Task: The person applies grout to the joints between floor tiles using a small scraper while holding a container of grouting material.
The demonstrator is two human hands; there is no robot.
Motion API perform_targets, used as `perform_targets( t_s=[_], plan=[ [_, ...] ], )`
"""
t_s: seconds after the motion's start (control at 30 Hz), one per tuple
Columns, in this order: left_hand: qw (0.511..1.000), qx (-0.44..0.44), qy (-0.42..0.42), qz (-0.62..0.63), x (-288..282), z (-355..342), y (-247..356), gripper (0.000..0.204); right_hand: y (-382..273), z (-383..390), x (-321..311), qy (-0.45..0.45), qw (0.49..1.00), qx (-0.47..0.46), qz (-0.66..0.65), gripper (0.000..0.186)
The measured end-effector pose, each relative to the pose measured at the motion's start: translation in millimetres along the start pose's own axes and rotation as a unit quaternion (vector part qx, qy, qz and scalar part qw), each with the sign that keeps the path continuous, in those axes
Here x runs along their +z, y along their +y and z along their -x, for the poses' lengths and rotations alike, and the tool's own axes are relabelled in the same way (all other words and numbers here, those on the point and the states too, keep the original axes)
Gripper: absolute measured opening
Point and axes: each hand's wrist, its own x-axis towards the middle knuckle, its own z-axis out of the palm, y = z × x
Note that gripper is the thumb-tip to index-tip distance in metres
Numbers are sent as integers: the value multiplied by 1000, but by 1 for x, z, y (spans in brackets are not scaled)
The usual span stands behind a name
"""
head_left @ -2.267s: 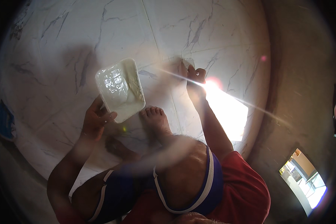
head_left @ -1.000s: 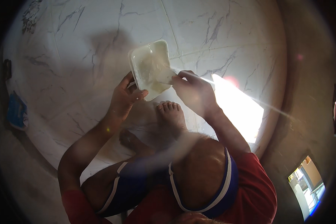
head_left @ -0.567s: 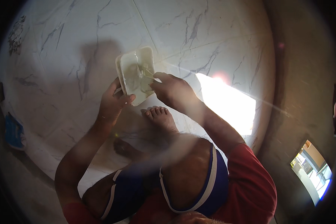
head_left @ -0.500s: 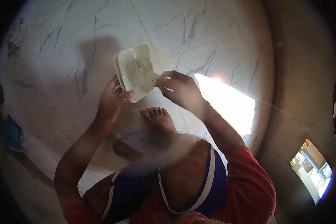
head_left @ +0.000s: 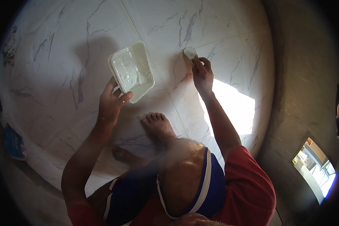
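Observation:
My left hand (head_left: 111, 101) grips the lower left side of a white rectangular plastic tub (head_left: 146, 71), its thumb over the rim. The tub is tilted above the floor, with wet, glossy white paste (head_left: 126, 69) clinging inside. White specks sit on my left thumb. Further right, my right hand (head_left: 203, 75) is closed on a small, flat, pale scraper (head_left: 189, 52), pinched between thumb and fingers. The scraper is at the marble-patterned tile floor (head_left: 165, 26), close to a thin joint line; whether its edge touches is hard to tell.
My bare foot (head_left: 158, 124) rests on the tiles below the tub. A bright sunlit patch (head_left: 233, 109) lies beside my right forearm. A blue packet (head_left: 14, 142) is at the far left. Brownish-grey floor (head_left: 293, 75) borders the tiles on the right, with a mirror-like panel (head_left: 315, 169) there.
My right hand has drawn the scraper out of the tub and moved it right and away from me, to the floor. The tub has shifted slightly left and tilted differently in my left hand.

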Motion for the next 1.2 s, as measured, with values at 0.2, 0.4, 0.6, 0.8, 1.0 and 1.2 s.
perform_targets(
  t_s=[0.2, 0.4, 0.6, 0.8, 1.0, 1.2],
  plan=[
    [1000, -17, 23, -11, -15, 3, -9, 83, -6, 16, 7, -16, 999, 39, 9, 42],
    [999, -20, 5, 24, -15, 10, -10, 81, -30, -34, -4, 6, 997, 27, 66, 24],
    [1000, -12, 2, 28, -15, 18, -10, 81, -38, -8, -22, -74, 991, 43, 103, 17],
    [1000, -19, -8, 21, -16, 22, -10, 82, -23, -49, -38, -48, 994, 39, 88, 17],
    [1000, -10, -17, 20, -17, 21, -15, 80, -17, -56, -30, -81, 988, 24, 131, 18],
    [999, -13, -3, 41, -17, 25, -20, 78, -17, -12, -49, -117, 988, 56, 85, 18]
  ],
)
